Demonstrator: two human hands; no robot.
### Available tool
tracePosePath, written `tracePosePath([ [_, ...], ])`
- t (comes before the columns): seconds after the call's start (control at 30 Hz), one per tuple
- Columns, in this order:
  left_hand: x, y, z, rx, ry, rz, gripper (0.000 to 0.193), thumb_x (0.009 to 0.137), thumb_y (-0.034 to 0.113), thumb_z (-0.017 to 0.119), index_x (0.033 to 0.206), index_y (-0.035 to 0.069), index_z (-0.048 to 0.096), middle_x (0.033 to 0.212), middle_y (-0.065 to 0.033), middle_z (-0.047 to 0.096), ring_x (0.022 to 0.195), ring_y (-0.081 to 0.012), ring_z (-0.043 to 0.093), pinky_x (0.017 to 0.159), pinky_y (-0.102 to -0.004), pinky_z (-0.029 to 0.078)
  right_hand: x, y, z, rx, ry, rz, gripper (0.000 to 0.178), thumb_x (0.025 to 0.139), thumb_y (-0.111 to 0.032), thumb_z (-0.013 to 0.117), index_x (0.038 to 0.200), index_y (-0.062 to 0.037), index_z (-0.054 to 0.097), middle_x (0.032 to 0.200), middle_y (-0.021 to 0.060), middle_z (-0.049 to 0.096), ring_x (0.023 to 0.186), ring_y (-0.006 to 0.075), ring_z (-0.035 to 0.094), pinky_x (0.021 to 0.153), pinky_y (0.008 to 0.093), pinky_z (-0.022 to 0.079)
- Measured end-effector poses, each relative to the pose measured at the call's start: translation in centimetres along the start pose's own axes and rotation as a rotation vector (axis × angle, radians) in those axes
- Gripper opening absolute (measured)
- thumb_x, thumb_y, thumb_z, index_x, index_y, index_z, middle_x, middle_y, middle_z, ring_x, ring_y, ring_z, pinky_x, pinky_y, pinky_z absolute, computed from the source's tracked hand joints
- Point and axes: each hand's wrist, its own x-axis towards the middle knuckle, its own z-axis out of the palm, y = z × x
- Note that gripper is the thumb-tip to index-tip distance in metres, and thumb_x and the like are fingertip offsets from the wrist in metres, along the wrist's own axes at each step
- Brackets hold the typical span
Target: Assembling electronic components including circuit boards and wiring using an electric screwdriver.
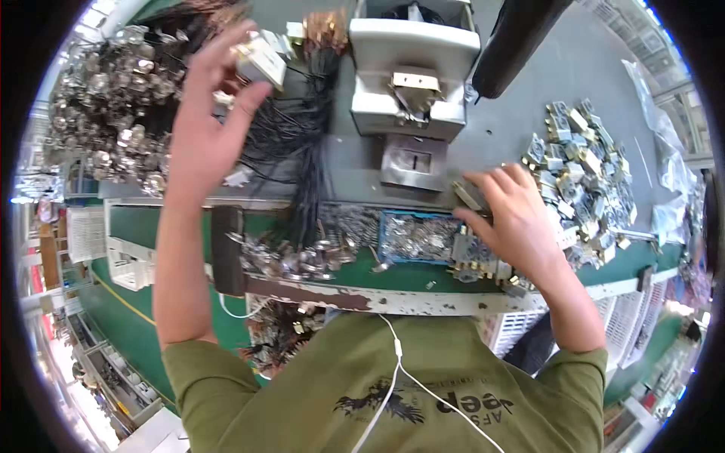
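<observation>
My left hand [208, 121] is raised at the upper left, its fingers and thumb closed around a pale, boxy block [261, 62] with a yellowish edge. Beneath and beside it lie bundled black wires [306, 143] with copper-coloured ends. My right hand [510, 208] is right of centre, with thumb and fingers curled about a small grey and brass metal part [470, 196]. Left of that part sits a metal fixture block [413, 162] with a slot in its top, in front of a white and grey bench machine [411, 68]. Motion blurs the left fingertips slightly.
Shiny metal parts with wires [113, 98] are heaped at the left. Several small metal blocks [581, 166] form a pile at the right. A blue tray [383, 240] of tiny metal pieces sits near the front edge. A dark cylinder [517, 45] rises beside the machine.
</observation>
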Motion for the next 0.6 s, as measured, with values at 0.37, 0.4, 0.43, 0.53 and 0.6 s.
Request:
tracePosePath([
  [0.37, -0.8, 1.0, -4.3, 0.559, -0.001, 0.040, 0.036, 0.091, 0.023, 0.077, 0.123, 0.009, 0.066, 0.119, -0.0126, 0.068, 0.107, -0.0310, 0.065, 0.094, -0.0396, 0.050, -1.0, 0.2, -0.7, 0.573, 0.124, 0.170, 0.039, 0.091, 0.005, 0.069, 0.129, 0.0005, 0.062, 0.110, 0.0094, 0.068, 0.104, 0.0184, 0.067, 0.088, 0.0338, 0.055],
  [0.4, -1.4, 0.0, -5.5, 0.557, -0.002, 0.033, 0.036, 0.091, 0.023, 0.077, 0.123, 0.009, 0.066, 0.119, -0.0126, 0.068, 0.107, -0.0310, 0.065, 0.094, -0.0396, 0.050, -1.2, 0.1, -0.9, 0.911, 0.082, 0.348, 0.038, 0.093, 0.003, 0.069, 0.130, 0.0005, 0.062, 0.109, 0.0084, 0.067, 0.102, 0.0169, 0.068, 0.087, 0.0332, 0.055],
  [0.43, -2.2, -1.1, -6.4, 0.661, -0.043, 0.005, 0.036, 0.090, 0.026, 0.078, 0.119, 0.007, 0.067, 0.118, -0.0134, 0.068, 0.107, -0.0329, 0.065, 0.094, -0.0405, 0.050, -1.4, 0.1, -1.1, 1.246, 0.036, 0.531, 0.037, 0.094, 0.002, 0.070, 0.130, 0.0005, 0.061, 0.108, 0.0074, 0.066, 0.101, 0.0153, 0.068, 0.086, 0.0327, 0.055],
  [0.53, -2.8, -3.2, -7.3, 0.802, -0.120, -0.077, 0.037, 0.089, 0.030, 0.080, 0.114, 0.006, 0.069, 0.117, -0.0147, 0.068, 0.108, -0.0349, 0.065, 0.094, -0.0420, 0.051, -0.6, 0.7, -0.5, 1.316, 0.021, 0.434, 0.039, 0.099, -0.007, 0.067, 0.135, 0.0019, 0.060, 0.108, 0.0074, 0.066, 0.089, 0.0138, 0.065, 0.078, 0.0293, 0.054],
  [0.6, -2.3, -2.4, -6.5, 0.934, -0.141, 0.001, 0.037, 0.088, 0.032, 0.079, 0.112, 0.005, 0.069, 0.116, -0.0161, 0.067, 0.108, -0.0357, 0.065, 0.091, -0.0436, 0.051, 0.3, 0.6, -0.7, 1.283, -0.052, 0.475, 0.041, 0.102, -0.013, 0.063, 0.141, 0.0017, 0.059, 0.110, 0.0078, 0.068, 0.085, 0.0124, 0.059, 0.077, 0.0272, 0.050],
])
